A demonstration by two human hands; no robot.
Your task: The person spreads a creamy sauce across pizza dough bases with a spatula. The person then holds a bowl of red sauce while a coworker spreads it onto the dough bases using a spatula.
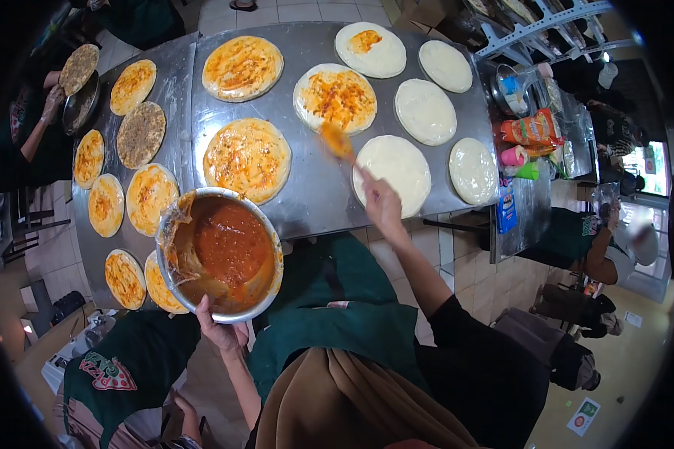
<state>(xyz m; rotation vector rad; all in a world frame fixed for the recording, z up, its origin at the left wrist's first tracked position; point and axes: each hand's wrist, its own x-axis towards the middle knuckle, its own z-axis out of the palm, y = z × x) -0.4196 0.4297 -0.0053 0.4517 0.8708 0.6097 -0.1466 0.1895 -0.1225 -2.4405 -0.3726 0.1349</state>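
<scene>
My left hand [221, 327] grips the lower rim of a metal bowl [278, 258], tilted toward me. Red-orange chunky sauce [232, 243] lies in it, smeared up the left wall. In my right hand [382, 202] is a spoon [338, 141], blurred and coated orange. Its head is at the lower edge of a round dough base [335, 99] with sauce spread over its middle. Just beyond my right hand lies a plain, pale dough base [394, 173]. Farther back, another base [370, 49] carries a small patch of sauce.
Sauced bases [247, 161] and plain bases [425, 112] cover much of the metal table [307, 187]. At left, a co-worker's gloved hand [54, 101] is beside a brown-topped round [79, 69]. A second co-worker [127, 367] stands close at lower left. Packets [532, 131] and cups sit at right.
</scene>
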